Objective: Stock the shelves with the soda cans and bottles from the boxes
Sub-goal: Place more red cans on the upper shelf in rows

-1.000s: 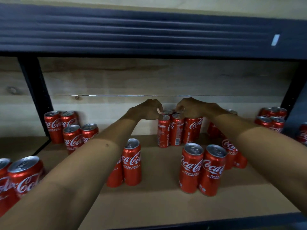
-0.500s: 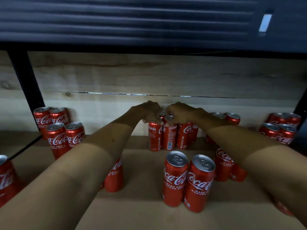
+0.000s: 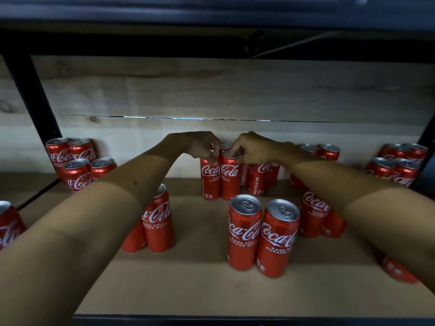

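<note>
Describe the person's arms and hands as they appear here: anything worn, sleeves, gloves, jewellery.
Both arms are bare as far back as the frame shows; no sleeve is in view. The left hand and right hand wear no gloves. No watch, bracelet or ring is visible, though the fingers are small and dim in this view.

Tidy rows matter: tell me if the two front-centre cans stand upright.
Upright: both front-centre cans stand on the shelf, lids up.
</note>
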